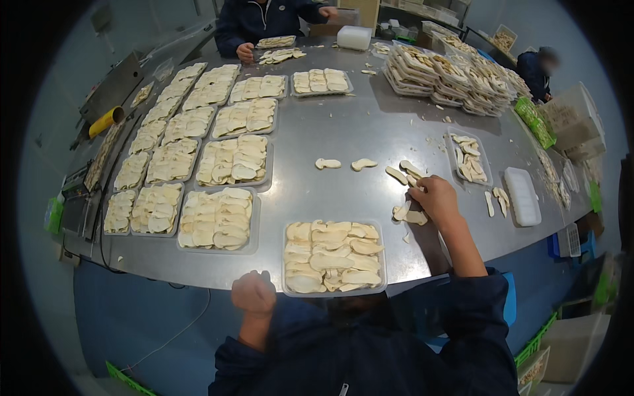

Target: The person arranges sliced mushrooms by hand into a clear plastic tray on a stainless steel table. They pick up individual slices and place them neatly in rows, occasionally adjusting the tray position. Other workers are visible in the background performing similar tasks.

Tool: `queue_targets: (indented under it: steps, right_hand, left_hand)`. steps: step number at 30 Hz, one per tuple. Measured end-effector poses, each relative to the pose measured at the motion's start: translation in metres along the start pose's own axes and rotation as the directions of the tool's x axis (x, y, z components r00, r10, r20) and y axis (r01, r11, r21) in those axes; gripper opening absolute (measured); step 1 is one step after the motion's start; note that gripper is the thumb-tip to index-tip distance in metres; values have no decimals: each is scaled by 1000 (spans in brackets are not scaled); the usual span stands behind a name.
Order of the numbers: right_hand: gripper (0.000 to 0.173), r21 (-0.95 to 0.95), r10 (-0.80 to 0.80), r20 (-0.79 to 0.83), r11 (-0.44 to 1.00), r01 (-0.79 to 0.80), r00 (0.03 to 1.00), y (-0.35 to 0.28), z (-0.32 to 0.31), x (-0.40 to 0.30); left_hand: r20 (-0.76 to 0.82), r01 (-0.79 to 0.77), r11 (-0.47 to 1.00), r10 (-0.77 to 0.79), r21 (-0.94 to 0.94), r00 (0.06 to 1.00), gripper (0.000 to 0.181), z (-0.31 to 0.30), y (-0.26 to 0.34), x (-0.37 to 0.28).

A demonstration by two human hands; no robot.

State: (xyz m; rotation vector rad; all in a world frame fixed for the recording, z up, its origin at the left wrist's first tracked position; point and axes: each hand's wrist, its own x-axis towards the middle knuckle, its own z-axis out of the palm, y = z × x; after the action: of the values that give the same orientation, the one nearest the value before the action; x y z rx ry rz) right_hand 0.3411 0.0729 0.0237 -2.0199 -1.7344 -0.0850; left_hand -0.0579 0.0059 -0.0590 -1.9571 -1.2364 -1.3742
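Note:
A clear plastic tray of sliced mushrooms [332, 257] lies at the near edge of the metal table, right in front of me. My left hand [254, 293] is loosely curled beside the tray's left side, off the table's edge; whether it holds anything is hidden. To the tray's upper right, my right hand [436, 200] reaches down with its fingertips at a small group of loose mushroom slices [397, 175]; the fingers hide whether a slice is gripped. More loose slices [415, 217] lie below that hand. Two single slices, one of them a mushroom slice [328, 164], lie farther left.
Rows of filled mushroom trays [215, 218] cover the left side. A smaller tray of slices [469, 156] and a white tray [522, 197] lie right. Stacked filled trays [446, 79] stand at the back right. A co-worker [262, 20] is across the table, another person [535, 74] farther right.

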Motion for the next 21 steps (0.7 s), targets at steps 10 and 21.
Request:
queue_targets:
  steps: [10,21]
  right_hand:
    - [14,108,-112,-199,985,135,974,21,-33,-53]
    - [30,77,-71,67,995,66,995,35,-56,-30]
  left_hand:
    - [-38,-54,998,55,31,998,17,2,1,1]
    - [20,-61,997,60,48,998,16,0,3,4]
